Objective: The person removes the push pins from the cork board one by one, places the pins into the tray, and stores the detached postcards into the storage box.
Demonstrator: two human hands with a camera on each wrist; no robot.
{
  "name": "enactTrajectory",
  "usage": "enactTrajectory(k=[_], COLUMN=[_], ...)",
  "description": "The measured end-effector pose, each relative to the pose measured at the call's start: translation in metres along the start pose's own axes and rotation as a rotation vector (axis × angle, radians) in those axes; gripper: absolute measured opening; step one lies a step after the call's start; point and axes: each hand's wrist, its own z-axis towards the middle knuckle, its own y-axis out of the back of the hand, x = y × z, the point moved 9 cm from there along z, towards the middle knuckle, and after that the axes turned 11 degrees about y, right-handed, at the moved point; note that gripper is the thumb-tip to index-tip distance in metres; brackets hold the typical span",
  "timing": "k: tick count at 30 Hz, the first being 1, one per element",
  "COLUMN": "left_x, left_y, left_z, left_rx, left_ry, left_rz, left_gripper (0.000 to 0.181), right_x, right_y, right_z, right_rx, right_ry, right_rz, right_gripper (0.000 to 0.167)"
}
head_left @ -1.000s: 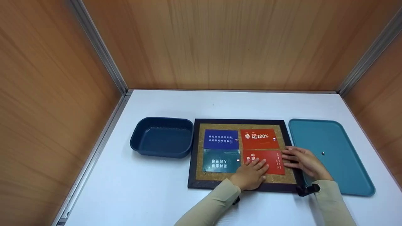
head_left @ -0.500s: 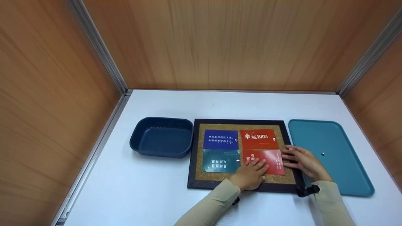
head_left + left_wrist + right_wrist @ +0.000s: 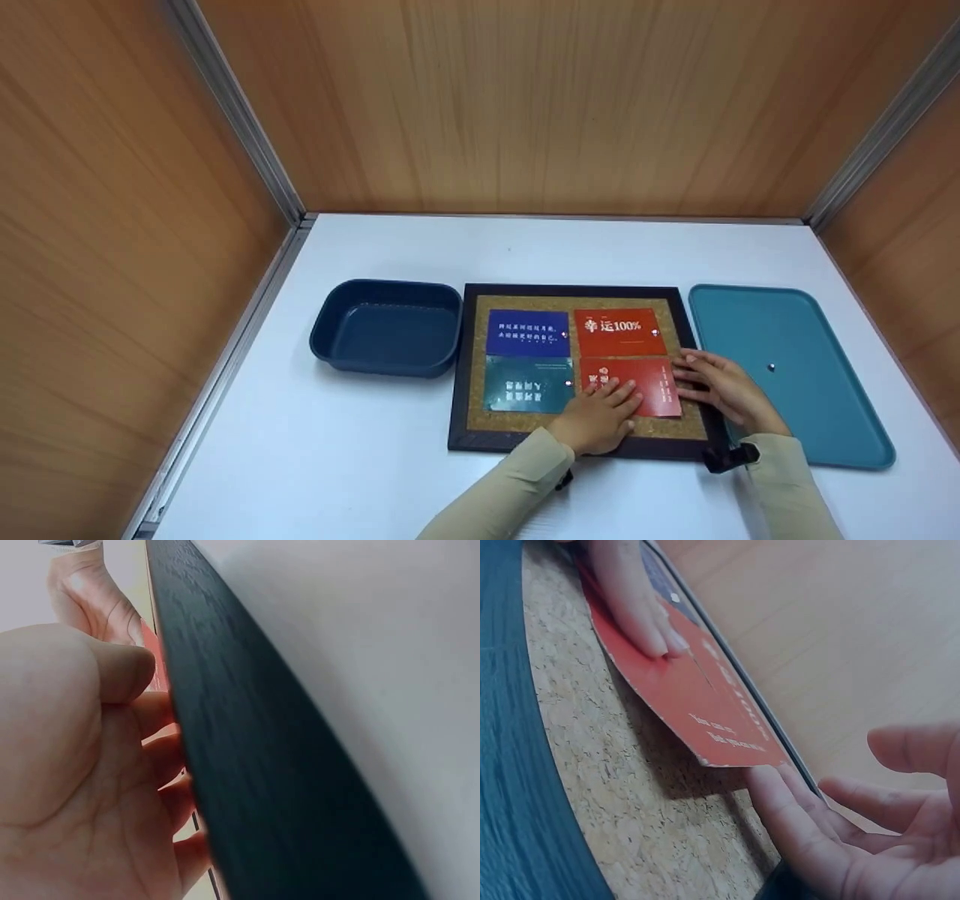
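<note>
A dark-framed cork board (image 3: 525, 302) lies on the white table and bears several cards. My left hand (image 3: 596, 420) rests with spread fingers on the lower red card (image 3: 658, 386), covering part of its print. At that card's right edge is my right hand (image 3: 731, 386); its fingertips touch the edge while the thumb stands apart. In the right wrist view, the near end of the red card (image 3: 697, 720) stands slightly off the cork. Above it lies another red card (image 3: 619, 343); to the left are a blue card (image 3: 517, 347) and a teal card (image 3: 517, 375).
Small shiny pins show on the blue, teal and upper red cards. One more pin (image 3: 771, 367) lies on the teal tray (image 3: 817, 420) at the right. A deep navy bin (image 3: 386, 369) stands left of the board. Wood-grain walls (image 3: 495, 112) enclose the table.
</note>
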Motion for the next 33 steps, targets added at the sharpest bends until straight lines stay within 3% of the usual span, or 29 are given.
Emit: enactTrajectory(k=[11, 23, 33], left_x=[0.000, -0.001, 0.000], left_y=[-0.002, -0.001, -0.003], left_z=[0.002, 0.001, 0.002], left_rx=[0.006, 0.007, 0.013], left_ry=[0.002, 0.000, -0.007], left_rz=[-0.018, -0.001, 0.022], left_gripper=[0.051, 0.051, 0.050], right_x=[0.002, 0.000, 0.003], right_y=[-0.004, -0.013, -0.013], right_z=[0.002, 0.002, 0.002], right_rx=[-0.007, -0.038, -0.123], right_ry=[0.020, 0.035, 0.048], right_rz=[-0.058, -0.283, -0.488], right_gripper=[0.066, 0.050, 0.029])
